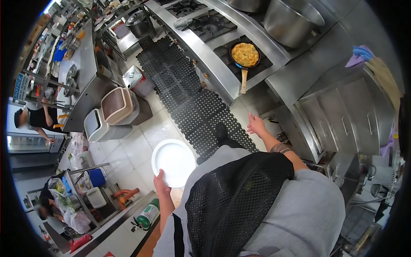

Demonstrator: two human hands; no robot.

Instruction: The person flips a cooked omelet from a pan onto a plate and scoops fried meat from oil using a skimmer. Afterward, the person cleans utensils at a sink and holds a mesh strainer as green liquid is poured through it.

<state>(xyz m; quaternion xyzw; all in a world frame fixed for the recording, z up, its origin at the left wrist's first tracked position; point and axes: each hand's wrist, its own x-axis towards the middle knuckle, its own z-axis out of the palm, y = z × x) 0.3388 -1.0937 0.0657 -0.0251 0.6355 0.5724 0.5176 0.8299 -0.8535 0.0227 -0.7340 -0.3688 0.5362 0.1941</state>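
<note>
A round white plate point(173, 162) is in my left hand point(161, 184), gripped at its lower left rim, over the tiled floor. My right hand point(256, 125) is held out in front of the stove's corner with its fingers apart and nothing in them. Beyond it, a small black pan point(256, 61) sits on a burner with a blue flame under it. A browned yellow omelette-like food point(245, 54) fills the pan. The pan's wooden handle point(244, 81) points toward me, not touched by my right hand.
Large steel pots point(291, 21) stand at the stove's back right. Black perforated mats point(188, 85) cover the aisle. Lidded bins point(117, 106) line the left counter. Steel drawers point(338, 115) are at the right. Two people point(40, 118) are at the far left.
</note>
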